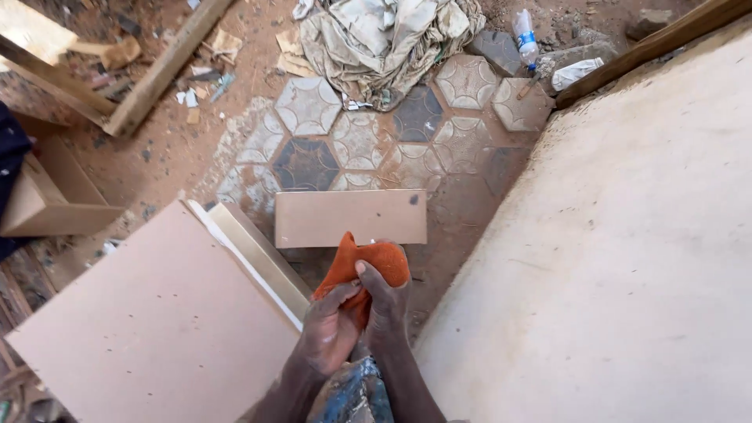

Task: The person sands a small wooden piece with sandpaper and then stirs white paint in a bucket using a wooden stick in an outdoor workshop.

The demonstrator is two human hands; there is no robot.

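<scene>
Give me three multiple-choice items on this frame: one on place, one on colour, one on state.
1. Where does the small rectangular board lie?
A. On the hexagonal paving, just beyond the hands
B. On top of the crumpled cloth heap
C. Leaning upright against the wall

2. What colour is the folded abrasive sheet?
A. Blue
B. Orange
C. Green

3. How is the sheet held?
A. It lies loose on the ground
B. One hand pins it to the board
C. Both hands grip it in the air, bent over

Answers:
1 A: the board lies flat on the pavers, past the sheet.
2 B: it shows orange.
3 C: the left hand and right hand both clasp it, fingers wrapped around it.
</scene>
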